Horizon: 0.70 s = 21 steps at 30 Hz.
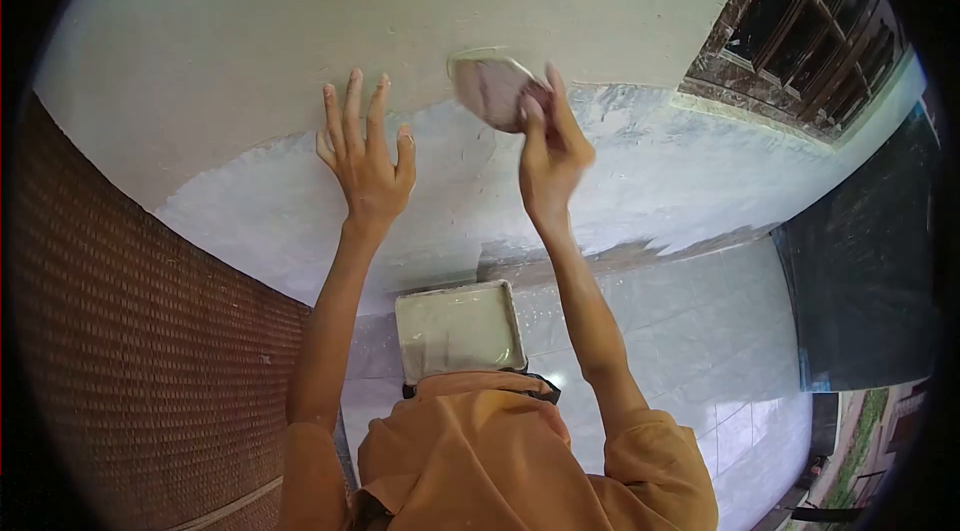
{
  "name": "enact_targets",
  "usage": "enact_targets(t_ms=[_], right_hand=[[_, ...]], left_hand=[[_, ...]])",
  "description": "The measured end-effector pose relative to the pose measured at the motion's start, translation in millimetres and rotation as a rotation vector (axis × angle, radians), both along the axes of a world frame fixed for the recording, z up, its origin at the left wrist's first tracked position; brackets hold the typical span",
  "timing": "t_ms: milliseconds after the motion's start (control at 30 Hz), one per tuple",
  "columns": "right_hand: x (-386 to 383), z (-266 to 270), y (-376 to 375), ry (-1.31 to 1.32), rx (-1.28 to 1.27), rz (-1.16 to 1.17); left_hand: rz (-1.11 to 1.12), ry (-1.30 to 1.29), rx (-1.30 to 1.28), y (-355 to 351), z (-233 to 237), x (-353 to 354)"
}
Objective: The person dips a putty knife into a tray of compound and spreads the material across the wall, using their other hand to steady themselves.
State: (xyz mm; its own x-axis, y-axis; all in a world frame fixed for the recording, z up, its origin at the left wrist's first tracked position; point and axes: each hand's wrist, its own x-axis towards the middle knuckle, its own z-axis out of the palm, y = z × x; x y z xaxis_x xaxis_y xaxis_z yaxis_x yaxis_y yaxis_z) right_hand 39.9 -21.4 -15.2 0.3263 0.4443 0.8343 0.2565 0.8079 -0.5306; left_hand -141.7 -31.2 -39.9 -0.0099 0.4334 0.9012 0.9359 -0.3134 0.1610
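Note:
My left hand lies against the wall with its fingers spread, holding nothing. My right hand grips a flat, rounded scraper between thumb and fingers. Pale, wet-looking paint or filler lines the scraper's upper edge, which is at the wall surface. The scraper is slightly blurred, so its exact kind is hard to make out. Greenish-cream coating covers the upper wall, while a whitish band runs below it. Between my forearms, a rectangular tray with cream-coloured contents sits low by the wall.
On the left stands a woven brown panel. A wooden-framed window is set in the wall at upper right. Dark sheeting hangs on the right. Pale, shiny flooring carries white specks near the tray.

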Motion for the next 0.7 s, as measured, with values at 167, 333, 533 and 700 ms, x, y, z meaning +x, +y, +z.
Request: enact_targets(t_ms=[167, 333, 533, 700], right_hand=[[26, 9, 23, 0.208, -0.076, -0.044], [18, 21, 6, 0.341, -0.015, 0.018], [6, 15, 23, 0.28, -0.041, -0.025], [9, 28, 16, 0.306, 0.061, -0.029]], left_hand=[[0.02, -0.007, 0.023, 1, 3, 0], [0.084, -0.01, 0.049, 0, 7, -8], [0.062, 0.001, 0.07, 3, 17, -2], [0.046, -0.036, 0.081, 3, 9, -3]])
